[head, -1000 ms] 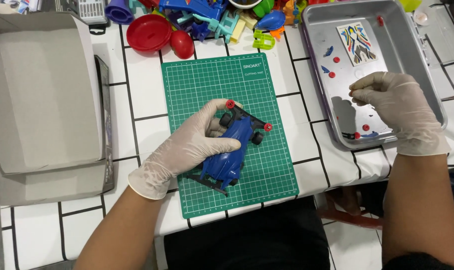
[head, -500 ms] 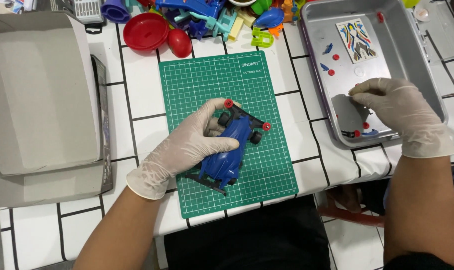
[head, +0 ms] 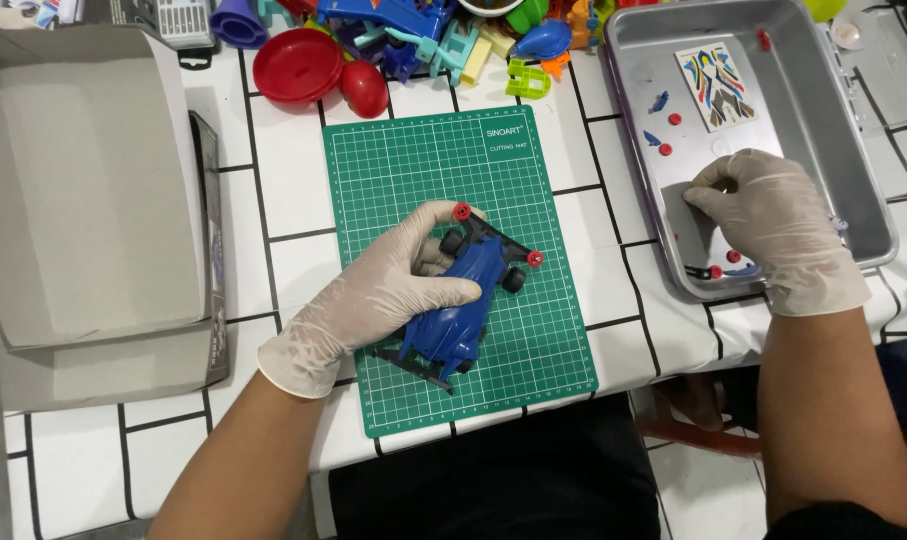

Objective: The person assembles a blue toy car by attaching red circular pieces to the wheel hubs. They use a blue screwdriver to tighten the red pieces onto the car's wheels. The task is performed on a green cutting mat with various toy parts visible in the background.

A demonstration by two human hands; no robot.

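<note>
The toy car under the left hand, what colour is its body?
Blue, on the toy car, with small red rollers at its front corners; the head view shows it.

A white table (head: pixel 273 270) with black grid lines, evenly lit from above.

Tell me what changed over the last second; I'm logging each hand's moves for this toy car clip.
The right hand drew its fingertips together low over the metal tray floor, as if pinching a small part; whether it holds one is hidden. The left hand stayed gripping the blue toy car on the green cutting mat. The sticker sheet and red parts did not move.
</note>
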